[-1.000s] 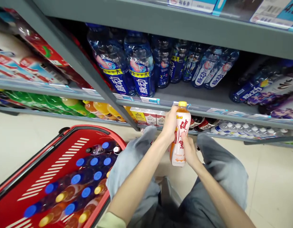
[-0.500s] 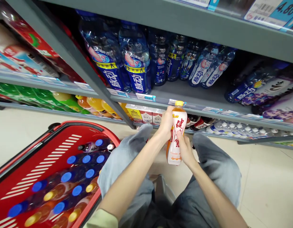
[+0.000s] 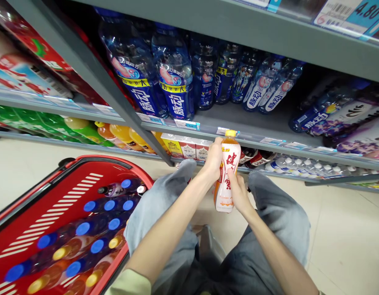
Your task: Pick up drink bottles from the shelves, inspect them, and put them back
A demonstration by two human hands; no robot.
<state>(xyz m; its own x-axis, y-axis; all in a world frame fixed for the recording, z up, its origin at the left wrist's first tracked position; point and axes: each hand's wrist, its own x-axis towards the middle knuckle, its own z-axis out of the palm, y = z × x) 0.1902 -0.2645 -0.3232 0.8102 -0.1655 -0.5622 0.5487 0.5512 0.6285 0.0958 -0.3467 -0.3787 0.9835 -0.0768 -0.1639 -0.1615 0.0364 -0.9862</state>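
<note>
Between my knees I hold a drink bottle [image 3: 228,190] with an orange-yellow cap, orange contents and a white label with red characters. It is nearly upright in view, its front label facing me. My left hand [image 3: 213,159] is closed around its upper side near the neck, fingers partly hidden behind it. Lower down, my right hand [image 3: 239,190] grips the other side, thumb on the label. Beside my left leg stands a red shopping basket [image 3: 63,180] holding several bottles with blue caps and yellow caps, plus a dark-capped one.
A grey shelf [image 3: 251,127] ahead carries several blue drink bottles [image 3: 176,82], with purple-labelled bottles [image 3: 361,112] lying at the right. Below are boxed drinks [image 3: 188,148] and white-capped water bottles [image 3: 309,166]. A grey upright post [image 3: 116,90] divides the shelves at left.
Both hands keep their hold on the bottle, which shows almost the same pose. The whole view has shifted slightly, with the basket and shelf appearing a little further left.
</note>
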